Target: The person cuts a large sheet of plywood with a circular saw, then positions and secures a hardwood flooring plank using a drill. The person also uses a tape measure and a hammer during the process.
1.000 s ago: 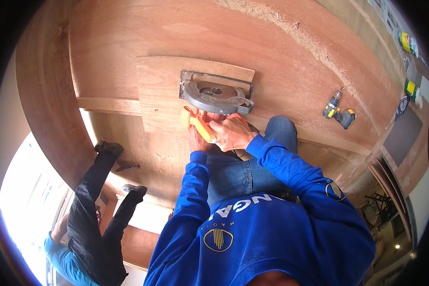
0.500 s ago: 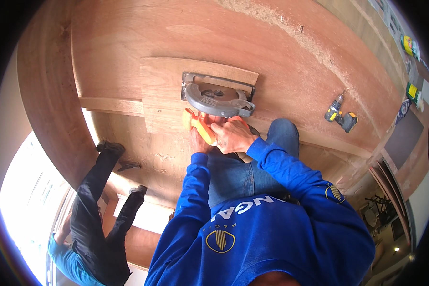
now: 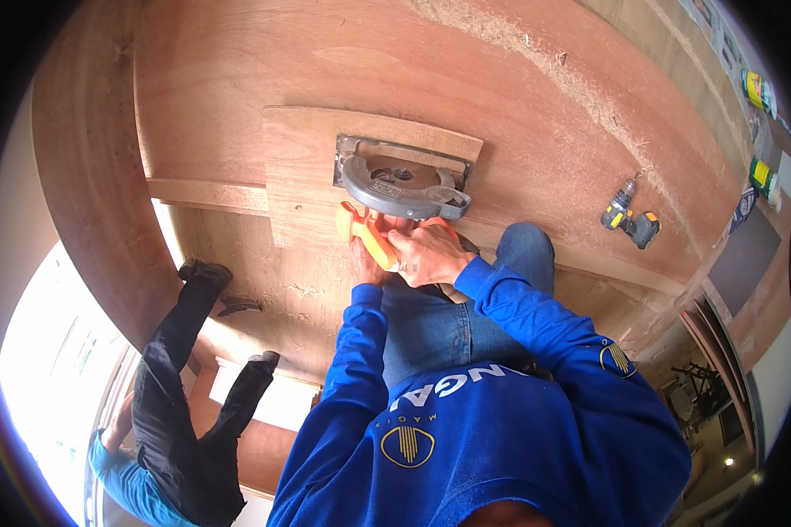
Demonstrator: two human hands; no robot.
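A circular saw (image 3: 404, 187) with a grey guard and orange housing rests its metal base on a small plywood board (image 3: 303, 149). My right hand (image 3: 435, 253) is wrapped round the saw's orange rear handle. Beside it, my left hand (image 3: 367, 263) is closed against the orange part on the left side of the saw. Its fingers are partly hidden by the housing. Under the small board lies a large wood sheet (image 3: 237, 70).
A cordless drill (image 3: 628, 215) lies on the sheet to the right. Sawdust (image 3: 580, 92) runs in a line across the far side. At the lower left stands another person in dark trousers (image 3: 171, 386). Yellow-green containers (image 3: 758, 92) stand at the far right.
The other person's nearer foot has shifted slightly to the right. My hands keep their hold on the saw, which has hardly moved.
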